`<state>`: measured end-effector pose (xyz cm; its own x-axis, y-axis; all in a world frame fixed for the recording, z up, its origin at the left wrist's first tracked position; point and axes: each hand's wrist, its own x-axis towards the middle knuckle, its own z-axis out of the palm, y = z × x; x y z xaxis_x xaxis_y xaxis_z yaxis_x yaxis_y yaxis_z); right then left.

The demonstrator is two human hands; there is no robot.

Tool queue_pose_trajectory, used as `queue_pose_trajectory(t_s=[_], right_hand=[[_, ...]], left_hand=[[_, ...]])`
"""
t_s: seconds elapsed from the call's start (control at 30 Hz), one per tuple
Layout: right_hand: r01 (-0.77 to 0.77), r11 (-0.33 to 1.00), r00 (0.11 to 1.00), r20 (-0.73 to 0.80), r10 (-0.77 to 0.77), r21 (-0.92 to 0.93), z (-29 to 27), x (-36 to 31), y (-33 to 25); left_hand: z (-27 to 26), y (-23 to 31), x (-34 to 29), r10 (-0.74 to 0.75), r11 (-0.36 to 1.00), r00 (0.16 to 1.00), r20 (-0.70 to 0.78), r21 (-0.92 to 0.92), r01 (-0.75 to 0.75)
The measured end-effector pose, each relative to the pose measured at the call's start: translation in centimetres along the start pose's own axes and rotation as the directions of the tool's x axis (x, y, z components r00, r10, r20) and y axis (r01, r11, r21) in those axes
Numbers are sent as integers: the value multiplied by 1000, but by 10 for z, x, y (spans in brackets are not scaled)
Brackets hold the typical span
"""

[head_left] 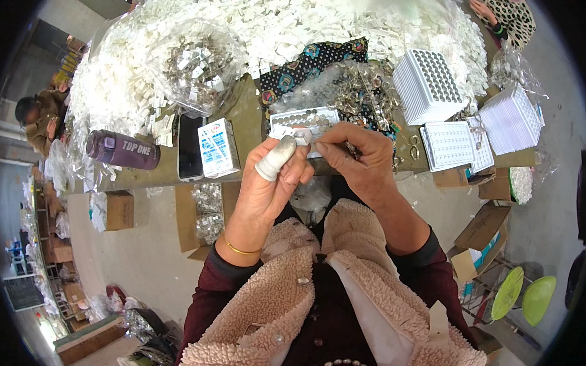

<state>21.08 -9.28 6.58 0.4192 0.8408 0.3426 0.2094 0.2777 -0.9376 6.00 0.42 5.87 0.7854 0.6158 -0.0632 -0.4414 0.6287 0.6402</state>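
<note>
Both our hands are busy at mid-frame: the left hand (274,176), with a white rubber cot on the thumb, is pinched around a small white plastic piece (302,135), and the right hand (361,161) is closed on a small metal part (353,148) it's bringing up against it. Too tiny to tell if the two bits are actually touching.

Right behind the fingers sits the white grid tray (305,121), and it looks only partly loaded, with a few rows of metal bits in and plenty of slots open. So we'd say we're early-to-middle on this tray.

Further out, a heap of loose metal clips (361,88) just above it hasn't shrunk much by the look of it, and the mountain of white pieces (298,22) across the top of the frame is huge. Stacks of white trays (432,84) wait at the upper right. Loads left, honestly.

A purple bottle (123,150) lies at the left of the table.
</note>
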Motion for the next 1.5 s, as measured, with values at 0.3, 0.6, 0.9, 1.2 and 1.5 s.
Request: queue_pose_trajectory(t_s=[0.3,0.6,0.9,1.2,1.5], right_hand=[[235,946,965,-63,-254,-222,-2,3,-1],[-186,982,975,-118,189,34,-4,0,2],[-219,819,967,5,255,530,0,0,9],[-259,687,966,174,191,679,1,2,-3],[-202,846,979,77,189,494,-6,2,-13]], left_hand=[[9,-6,-3,320,669,945,69,690,-277],[14,-10,-5,387,519,907,164,775,-362],[3,-7,3,136,977,989,62,156,-144],[9,3,-5,14,994,997,71,-105,-6],[13,14,-7,311,829,950,36,478,-290]])
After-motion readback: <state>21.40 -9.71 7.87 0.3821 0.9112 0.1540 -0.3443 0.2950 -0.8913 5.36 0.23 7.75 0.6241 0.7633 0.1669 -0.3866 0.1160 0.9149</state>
